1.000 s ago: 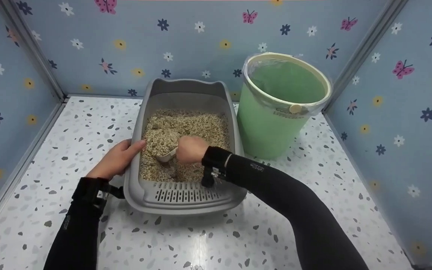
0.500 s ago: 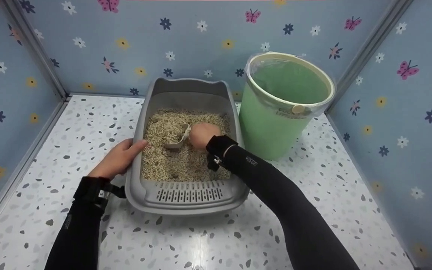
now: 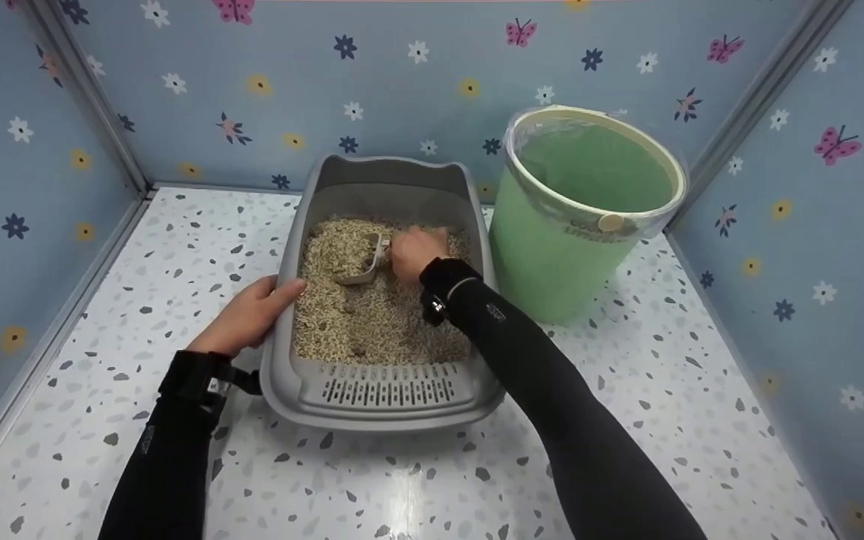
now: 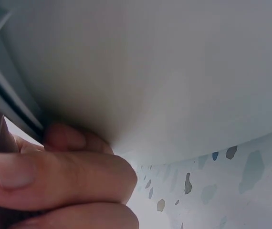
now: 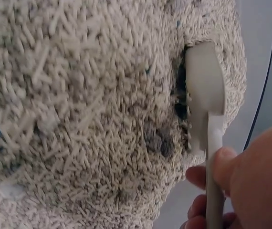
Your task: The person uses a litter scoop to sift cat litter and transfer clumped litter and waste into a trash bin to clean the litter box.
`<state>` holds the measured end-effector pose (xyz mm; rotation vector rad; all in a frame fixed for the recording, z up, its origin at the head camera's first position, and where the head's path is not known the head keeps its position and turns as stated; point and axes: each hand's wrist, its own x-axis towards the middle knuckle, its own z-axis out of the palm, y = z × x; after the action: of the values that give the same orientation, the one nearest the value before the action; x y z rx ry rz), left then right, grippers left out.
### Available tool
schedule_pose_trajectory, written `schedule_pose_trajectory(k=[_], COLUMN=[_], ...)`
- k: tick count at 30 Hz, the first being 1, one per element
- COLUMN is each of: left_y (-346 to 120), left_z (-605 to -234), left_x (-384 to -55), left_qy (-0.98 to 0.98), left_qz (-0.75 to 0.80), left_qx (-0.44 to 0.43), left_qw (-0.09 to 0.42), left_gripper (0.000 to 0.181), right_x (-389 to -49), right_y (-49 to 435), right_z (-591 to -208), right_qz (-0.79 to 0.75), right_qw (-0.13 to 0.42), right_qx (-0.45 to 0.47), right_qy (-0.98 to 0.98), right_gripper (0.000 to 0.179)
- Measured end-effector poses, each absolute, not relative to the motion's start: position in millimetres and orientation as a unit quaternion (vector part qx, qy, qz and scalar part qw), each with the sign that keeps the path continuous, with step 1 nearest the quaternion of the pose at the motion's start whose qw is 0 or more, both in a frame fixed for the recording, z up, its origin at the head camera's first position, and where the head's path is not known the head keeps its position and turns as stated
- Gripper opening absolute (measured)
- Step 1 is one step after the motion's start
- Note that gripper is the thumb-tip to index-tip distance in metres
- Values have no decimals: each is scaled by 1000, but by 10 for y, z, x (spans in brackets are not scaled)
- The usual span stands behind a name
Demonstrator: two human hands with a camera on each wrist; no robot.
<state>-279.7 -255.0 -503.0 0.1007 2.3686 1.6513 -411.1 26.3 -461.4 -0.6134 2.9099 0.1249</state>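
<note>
A grey litter box [image 3: 394, 416] stands on the speckled surface, its floor covered with pale pellet litter [image 3: 334, 322]. My left hand [image 3: 256, 311] grips its left rim; in the left wrist view the curled fingers [image 4: 64, 179] lie beneath the rim against the outer wall. My right hand [image 3: 417, 251] holds a light litter scoop [image 5: 205, 81] by its handle, over the back half of the box. In the right wrist view the scoop's head stands tilted on edge, partly sunk in the litter. A dark grey clump [image 5: 160, 138] lies beside it.
A green bin [image 3: 552, 262] with a clear plastic liner stands close to the box's right side. Blue flowered panels [image 3: 402, 75] enclose the back and both sides. Speckled flooring [image 3: 372, 487] spreads in front of the box.
My right hand has moved the scoop from the left middle of the litter backward and rightward. The heaped litter seen in the scoop earlier is gone. The left hand keeps its hold on the rim.
</note>
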Motion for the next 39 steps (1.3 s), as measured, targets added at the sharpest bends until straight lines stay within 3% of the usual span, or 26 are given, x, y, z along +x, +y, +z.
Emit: schedule_pose_trajectory(k=[4, 19, 39], left_y=[-2553, -2531, -2544], left_z=[-5029, -5018, -5014], left_x=[-2779, -2775, -2772], left_qy=[814, 811, 819], left_qz=[566, 572, 561], left_qx=[27, 31, 28], left_qw=[123, 116, 117], left_gripper=[84, 76, 84], right_x=[-4168, -4307, -4413], right_y=[194, 108, 189], right_z=[-4638, -4638, -4601], right_qz=[46, 60, 6], right_qw=[57, -19, 2], right_qx=[-207, -212, -214], right_qy=[976, 975, 977], right_gripper=[47, 39, 34])
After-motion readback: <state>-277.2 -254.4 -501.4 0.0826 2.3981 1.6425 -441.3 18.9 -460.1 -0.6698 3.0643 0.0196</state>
